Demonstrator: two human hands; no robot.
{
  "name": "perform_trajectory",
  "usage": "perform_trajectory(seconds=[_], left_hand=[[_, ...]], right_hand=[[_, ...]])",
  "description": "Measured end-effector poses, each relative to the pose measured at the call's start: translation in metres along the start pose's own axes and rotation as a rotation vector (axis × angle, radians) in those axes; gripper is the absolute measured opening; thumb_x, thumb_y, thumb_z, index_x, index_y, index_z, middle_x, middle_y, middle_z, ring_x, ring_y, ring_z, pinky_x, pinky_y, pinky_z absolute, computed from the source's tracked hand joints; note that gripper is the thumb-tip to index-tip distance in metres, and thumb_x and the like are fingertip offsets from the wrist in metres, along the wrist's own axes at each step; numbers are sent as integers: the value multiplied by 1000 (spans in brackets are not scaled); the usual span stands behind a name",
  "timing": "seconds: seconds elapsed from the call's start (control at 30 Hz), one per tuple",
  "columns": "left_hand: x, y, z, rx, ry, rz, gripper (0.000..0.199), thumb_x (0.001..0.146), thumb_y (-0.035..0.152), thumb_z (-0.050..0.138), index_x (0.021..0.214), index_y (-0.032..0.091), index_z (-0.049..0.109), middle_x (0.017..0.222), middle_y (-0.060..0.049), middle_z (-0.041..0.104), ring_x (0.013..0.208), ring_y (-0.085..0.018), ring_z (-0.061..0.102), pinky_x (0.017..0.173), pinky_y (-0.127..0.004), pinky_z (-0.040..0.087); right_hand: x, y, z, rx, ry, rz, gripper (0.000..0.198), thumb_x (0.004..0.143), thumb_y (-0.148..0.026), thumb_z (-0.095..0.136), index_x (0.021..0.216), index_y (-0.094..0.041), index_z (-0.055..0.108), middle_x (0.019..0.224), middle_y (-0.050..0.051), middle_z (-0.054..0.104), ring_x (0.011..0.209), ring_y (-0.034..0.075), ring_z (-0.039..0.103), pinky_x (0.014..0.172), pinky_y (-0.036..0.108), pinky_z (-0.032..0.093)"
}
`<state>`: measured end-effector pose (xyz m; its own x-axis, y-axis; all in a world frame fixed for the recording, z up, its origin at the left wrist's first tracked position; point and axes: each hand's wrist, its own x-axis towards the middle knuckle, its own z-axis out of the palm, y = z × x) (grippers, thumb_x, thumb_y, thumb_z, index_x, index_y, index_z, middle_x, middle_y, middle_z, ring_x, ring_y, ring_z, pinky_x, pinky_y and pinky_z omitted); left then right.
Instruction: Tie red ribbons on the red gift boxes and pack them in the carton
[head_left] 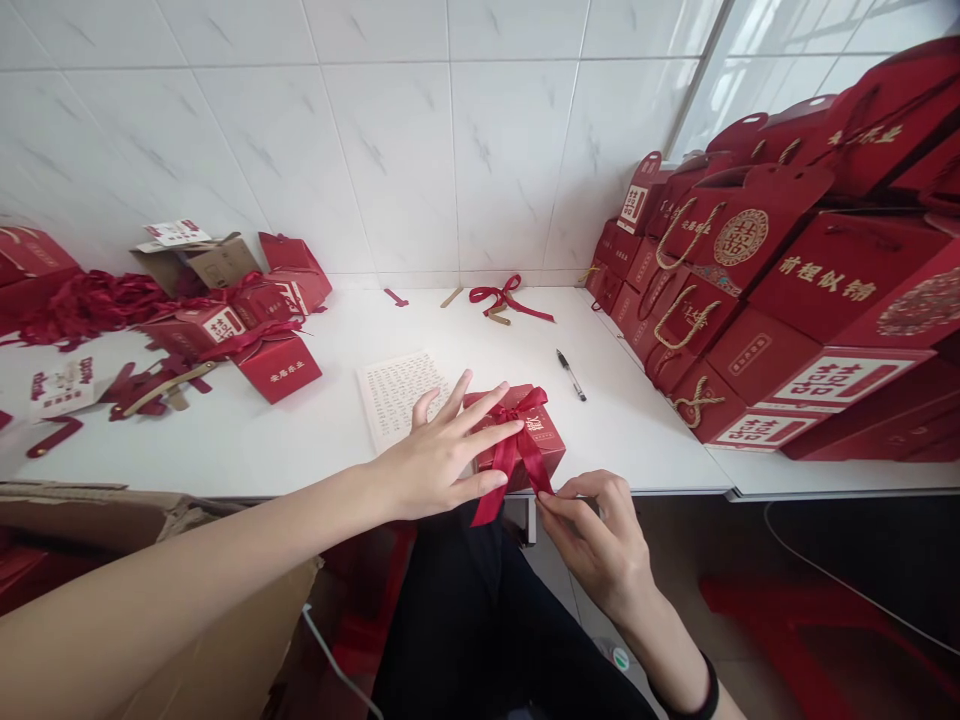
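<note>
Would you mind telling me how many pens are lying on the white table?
1. The pen lies on the table, right of the sheet of paper and behind the small red box; others may be hidden.

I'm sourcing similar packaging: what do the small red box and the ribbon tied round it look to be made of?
The small red box looks like matte printed cardboard, with crisp folded edges. The ribbon looks like satin fabric: it has a soft sheen and drapes limply where the right hand pinches its tail.
</note>
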<state>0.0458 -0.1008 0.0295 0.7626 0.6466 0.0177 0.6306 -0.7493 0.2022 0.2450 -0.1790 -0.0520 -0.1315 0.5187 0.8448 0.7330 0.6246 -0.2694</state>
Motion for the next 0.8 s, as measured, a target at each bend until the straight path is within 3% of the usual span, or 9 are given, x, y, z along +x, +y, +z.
perform_trajectory(seconds=[0.27,0.57,0.67,0.8], left_hand=[[2,1,8,142,72,31,50,93,33,36,142,32,24,153,-4,10,139,-37,3,102,-67,12],[3,1,11,133,118,54,49,93,29,35,141,37,26,153,-2,13,139,-36,7,103,-66,13],[2,1,10,121,112,66,47,93,27,35,139,34,32,153,-4,14,139,-36,8,102,-66,15],[-1,2,8,89,125,137,42,93,32,37,135,33,40,153,-5,13,138,-37,9,102,-64,15]], right_hand=[[-7,4,0,-29,-18,19,19,84,-3,59,93,-19,60,84,6,51,76,18,49,65,34,43],[-3,2,-4,6,-62,8,8,85,-11,58,86,-19,61,82,6,53,75,19,53,66,34,43],[10,8,-9,101,18,119,11,88,-15,50,82,-19,58,81,6,52,76,19,53,65,32,43],[42,26,-10,167,65,405,22,92,-26,41,74,-19,52,74,4,52,72,18,52,65,29,40]])
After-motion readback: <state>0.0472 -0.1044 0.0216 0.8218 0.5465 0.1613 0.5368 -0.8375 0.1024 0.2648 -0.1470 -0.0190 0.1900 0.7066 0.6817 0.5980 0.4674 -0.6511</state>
